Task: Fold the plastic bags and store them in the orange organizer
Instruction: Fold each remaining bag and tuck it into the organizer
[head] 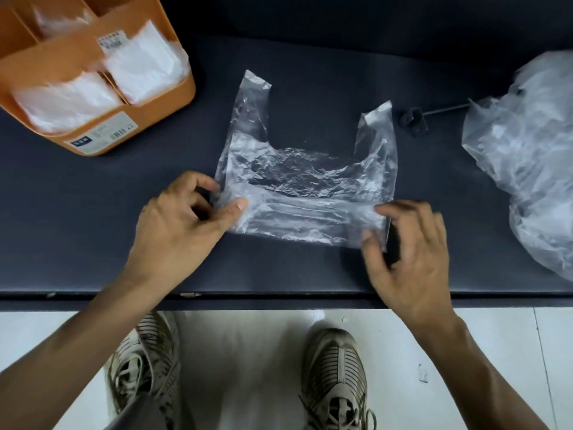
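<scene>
One clear crumpled bag (305, 181) is lying mid-frame, bottom edge folded up; left hand (183, 218) and right hand (409, 243) are each pinching a corner; orange organizer (173, 97), upper left, is holding three folded stacks.

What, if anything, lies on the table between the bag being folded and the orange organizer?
Nothing visible does. The plastic bag, pinched at its near corners by the left hand and right hand, lies flat on the table. Only bare tabletop separates it from the orange organizer at the far left, whose front compartments already hold folded bags.
</scene>
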The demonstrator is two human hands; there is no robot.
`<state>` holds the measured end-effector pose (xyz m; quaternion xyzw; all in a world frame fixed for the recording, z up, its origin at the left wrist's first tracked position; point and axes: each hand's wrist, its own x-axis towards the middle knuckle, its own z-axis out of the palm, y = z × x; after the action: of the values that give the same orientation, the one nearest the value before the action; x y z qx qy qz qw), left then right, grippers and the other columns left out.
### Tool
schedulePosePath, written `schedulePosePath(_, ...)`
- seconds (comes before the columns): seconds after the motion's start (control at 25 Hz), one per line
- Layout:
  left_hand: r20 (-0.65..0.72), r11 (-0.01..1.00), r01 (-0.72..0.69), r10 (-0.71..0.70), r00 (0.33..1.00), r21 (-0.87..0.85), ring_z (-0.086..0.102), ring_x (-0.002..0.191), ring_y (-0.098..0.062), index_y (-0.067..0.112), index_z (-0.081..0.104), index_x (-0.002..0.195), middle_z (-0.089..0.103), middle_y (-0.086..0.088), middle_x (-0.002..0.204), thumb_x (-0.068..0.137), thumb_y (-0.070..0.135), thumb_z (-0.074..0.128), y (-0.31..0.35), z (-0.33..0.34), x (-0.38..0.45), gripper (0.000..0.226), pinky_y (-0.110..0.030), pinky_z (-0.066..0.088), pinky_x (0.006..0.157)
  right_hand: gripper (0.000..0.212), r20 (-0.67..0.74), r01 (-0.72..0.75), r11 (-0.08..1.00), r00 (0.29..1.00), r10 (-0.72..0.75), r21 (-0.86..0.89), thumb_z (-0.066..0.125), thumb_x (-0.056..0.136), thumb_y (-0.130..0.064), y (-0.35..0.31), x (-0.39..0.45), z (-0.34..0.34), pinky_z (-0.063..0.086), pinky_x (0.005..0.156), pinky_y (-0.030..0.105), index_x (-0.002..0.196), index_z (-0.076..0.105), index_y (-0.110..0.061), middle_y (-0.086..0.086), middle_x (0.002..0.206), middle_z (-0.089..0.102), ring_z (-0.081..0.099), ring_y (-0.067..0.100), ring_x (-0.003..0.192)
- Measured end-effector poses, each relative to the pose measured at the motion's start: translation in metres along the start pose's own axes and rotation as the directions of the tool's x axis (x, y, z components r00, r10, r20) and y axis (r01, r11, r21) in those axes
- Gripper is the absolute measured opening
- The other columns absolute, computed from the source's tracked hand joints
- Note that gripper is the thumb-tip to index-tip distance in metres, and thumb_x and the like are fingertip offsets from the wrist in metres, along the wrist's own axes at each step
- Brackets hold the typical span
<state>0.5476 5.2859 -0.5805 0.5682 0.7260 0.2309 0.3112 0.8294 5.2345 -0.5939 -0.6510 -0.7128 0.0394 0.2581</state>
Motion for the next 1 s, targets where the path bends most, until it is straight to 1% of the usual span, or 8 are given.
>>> schedulePosePath(0.12,-0.103,0.998,-0.010,0.017,0.995,0.063,0.053,0.081,-0.005,0.029,0.055,0.120,0.059,0.009,0.101,0.072,0.062,0.077,0.001,-0.006,-0.005,0.062,-0.030,0.040,0.077,0.047,0.196,0.130,0.987,0.975,-0.109,-0.094,0.062,0.084,-0.037,0.001,-0.003,0.006,0.036,0.092,0.042,0.126,0.064,-0.015,0.005,0.139,0.056,0.052,0.029,0.118)
schedulePosePath(0.2,-0.068,0.944,-0.297,0.308,0.949,0.141,0.053,0.094,-0.016,0.021,0.056,0.126,0.056,0.001,0.119,0.080,0.052,0.078,-0.002,-0.008,-0.005,0.059,-0.034,0.039,0.085,0.055,0.264,0.108,0.987,0.962,-0.074,-0.118,0.056,0.085,-0.044,0.004,-0.002,0.009,0.036,0.099,0.045,0.132,0.063,-0.016,0.002,0.146,0.052,0.047,0.028,0.131)
schedulePosePath(0.28,0.157,0.701,-0.653,0.638,0.754,0.288,0.052,0.110,-0.026,0.018,0.060,0.129,0.058,-0.003,0.134,0.084,0.037,0.063,-0.012,-0.007,0.001,0.049,-0.040,0.034,0.093,0.058,0.281,0.113,0.987,0.956,-0.078,-0.111,0.053,0.086,-0.045,0.008,0.000,0.010,0.035,0.102,0.047,0.136,0.061,-0.016,0.002,0.149,0.051,0.047,0.027,0.134)
schedulePosePath(0.36,0.330,0.574,-0.743,0.667,0.668,0.344,0.048,0.121,-0.022,0.017,0.059,0.135,0.058,-0.002,0.142,0.081,0.030,0.048,-0.021,-0.004,0.013,0.057,-0.041,0.029,0.098,0.063,0.303,0.139,0.984,0.948,-0.099,-0.114,0.052,0.085,-0.047,0.013,0.001,0.007,0.034,0.102,0.045,0.139,0.058,-0.017,0.002,0.152,0.048,0.047,0.027,0.134)
schedulePosePath(0.56,0.239,0.602,-0.719,0.685,0.689,0.347,0.054,0.104,-0.021,0.011,0.071,0.123,0.071,-0.004,0.122,0.093,0.023,0.046,-0.019,0.001,0.030,0.041,-0.040,0.031,0.085,0.050,0.209,0.082,0.987,0.977,-0.051,-0.141,0.052,0.085,-0.032,0.011,0.007,0.011,0.037,0.092,0.040,0.129,0.065,-0.014,0.004,0.136,0.060,0.061,0.027,0.109)
schedulePosePath(0.68,0.183,0.657,-0.716,0.694,0.696,0.234,0.055,0.101,-0.017,0.013,0.076,0.110,0.073,0.007,0.100,0.097,0.033,0.048,-0.013,-0.006,0.028,0.036,-0.038,0.026,0.086,0.029,0.067,-0.024,0.999,0.998,0.022,0.026,0.053,0.087,-0.022,0.011,0.012,0.009,0.043,0.086,0.041,0.106,0.075,-0.014,-0.004,0.109,0.070,0.063,0.025,0.093)
schedulePosePath(0.84,0.167,0.829,-0.555,0.539,0.826,0.070,0.046,0.101,-0.002,0.028,0.070,0.110,0.052,0.039,0.099,0.080,0.060,0.059,-0.012,-0.011,0.019,0.046,-0.037,0.030,0.097,0.010,0.135,-0.333,0.867,0.943,0.305,0.370,0.058,0.092,-0.024,0.012,0.017,-0.005,0.045,0.065,0.026,0.087,0.067,-0.024,-0.019,0.067,0.058,0.053,0.004,0.066)
schedulePosePath(1.0,0.072,0.940,-0.327,0.334,0.940,-0.096,0.062,0.091,0.007,0.043,0.063,0.101,0.067,0.038,0.090,0.086,0.043,0.072,-0.010,-0.006,0.016,0.018,-0.039,0.044,0.105,0.006,0.146,-0.478,0.835,0.878,0.456,0.272,0.066,0.093,-0.015,0.012,0.020,-0.006,0.043,0.056,0.021,0.098,0.065,-0.017,-0.013,0.062,0.060,0.053,0.008,0.054)
